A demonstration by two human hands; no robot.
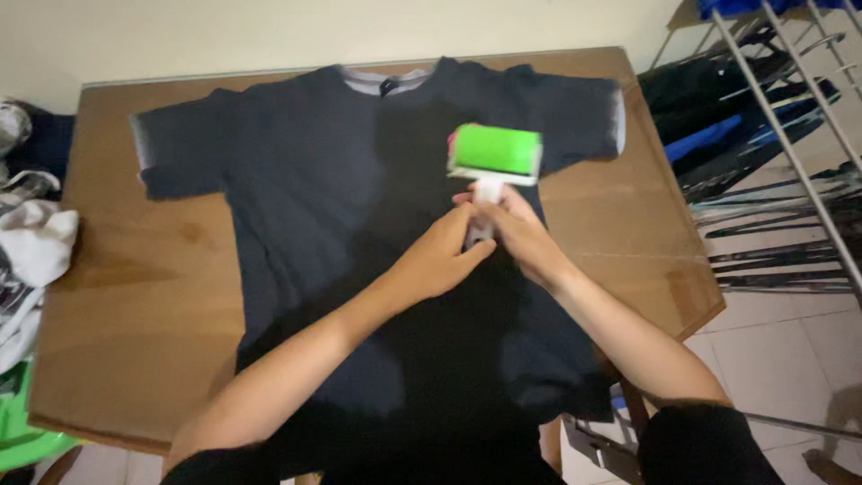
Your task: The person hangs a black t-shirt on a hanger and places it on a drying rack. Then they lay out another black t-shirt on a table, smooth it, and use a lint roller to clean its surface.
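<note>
- Both hands meet over the middle of a dark T-shirt (359,233), which lies spread flat, front up, on a brown wooden table (135,296), collar at 12 o'clock and hem at 6 o'clock.
- Right hand (519,229): its grip is closed round the white handle of a lint roller (495,154); the fingers wrap the handle, and nothing else is in that hand.
- Left hand (442,256): fingers curled in against the same handle from the 8 o'clock side, touching it and the right hand. Whether this grip is fully closed on the handle or only steadying it, I cannot tell.
- The lint roller's green drum sits at 12 o'clock of the hands, over the shirt's upper chest toward the sleeve at 2 o'clock. It is blurred; I cannot tell whether it touches the cloth or hangs just above it.
- Judged step: the roller is being readied or adjusted in both hands over the garment, rather than drawn across it in a plain one-handed stroke.
- Judged next move: it calls for the drum laid flat on the fabric, with the cloth kept from bunching under it.
- Surroundings: a heap of pale laundry (31,242) at 9 o'clock off the table edge; a metal drying rack (790,135) with dark clothes at 3 o'clock.
</note>
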